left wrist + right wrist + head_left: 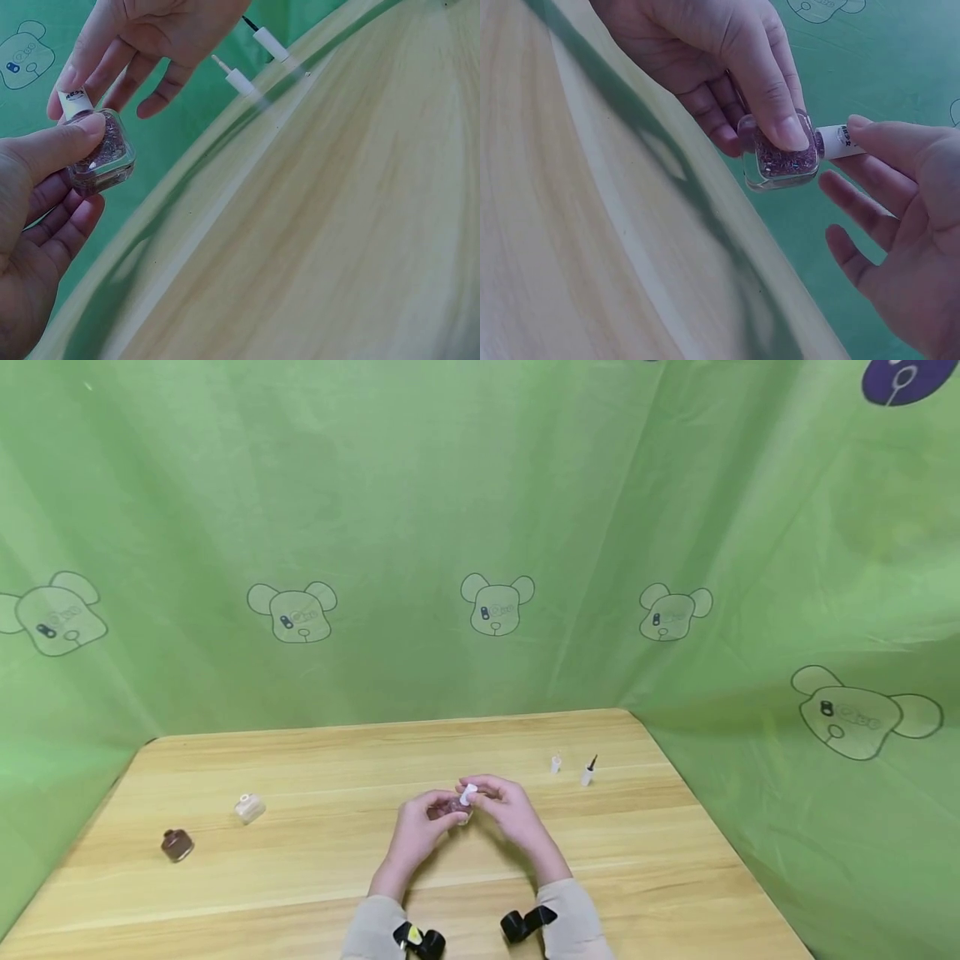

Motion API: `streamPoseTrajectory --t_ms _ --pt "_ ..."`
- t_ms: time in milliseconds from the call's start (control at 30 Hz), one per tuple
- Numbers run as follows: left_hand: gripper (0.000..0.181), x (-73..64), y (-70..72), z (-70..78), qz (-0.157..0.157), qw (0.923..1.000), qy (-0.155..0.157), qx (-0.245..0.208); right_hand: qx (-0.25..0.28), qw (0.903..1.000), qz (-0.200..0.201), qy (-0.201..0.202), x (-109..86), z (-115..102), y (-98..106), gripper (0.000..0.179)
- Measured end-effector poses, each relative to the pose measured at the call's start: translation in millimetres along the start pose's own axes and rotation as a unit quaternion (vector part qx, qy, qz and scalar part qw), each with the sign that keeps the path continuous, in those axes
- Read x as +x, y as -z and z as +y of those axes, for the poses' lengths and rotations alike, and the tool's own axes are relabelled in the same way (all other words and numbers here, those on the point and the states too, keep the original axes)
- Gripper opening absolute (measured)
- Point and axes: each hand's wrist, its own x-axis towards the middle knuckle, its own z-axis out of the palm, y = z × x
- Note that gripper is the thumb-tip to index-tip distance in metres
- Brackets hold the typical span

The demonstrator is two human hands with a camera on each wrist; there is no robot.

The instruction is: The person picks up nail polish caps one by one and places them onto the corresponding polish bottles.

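My left hand (417, 831) grips a square glass nail polish bottle (786, 161) filled with purple glitter, its thumb flat on the front face. The thumb and fingers of my right hand (512, 814) pinch the white cap (74, 103) on the bottle's neck. In the right wrist view the cap sits against the neck, and dark print shows on its side. The other right fingers spread loosely below the cap. Both hands hold the bottle above the middle of the table, tilted in the wrist views.
On the left of the wooden table (337, 877) are a dark brown polish bottle (177, 845) and a clear one (250, 808), both capless. Two white brush caps stand at the back right, one with a pale brush (556, 764), one with a dark brush (588, 774). Green curtains (405, 510) surround the table.
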Motion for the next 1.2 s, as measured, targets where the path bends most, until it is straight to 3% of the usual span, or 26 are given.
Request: streamPoseTrajectory --t_ms 167,433,767,1200 --pt "0.031 -0.4 -1.2 1.3 -0.001 1.0000 -0.002 0.002 -0.027 0.9981 0.056 -0.006 1.2 2 -1 0.024" --pt "0.030 -0.2 -2.8 0.0 0.002 1.0000 -0.007 0.005 -0.047 0.9865 0.156 -0.022 3.0 0 -11 0.019" --pt "0.031 -0.8 -4.1 0.5 0.004 0.9998 -0.012 0.012 -0.023 0.9794 0.195 -0.045 2.8 -3 -17 0.026" --pt "0.028 -1.9 -4.9 2.9 0.026 0.9992 -0.018 0.023 -0.054 0.9614 0.263 -0.060 4.9 -6 -27 0.030"
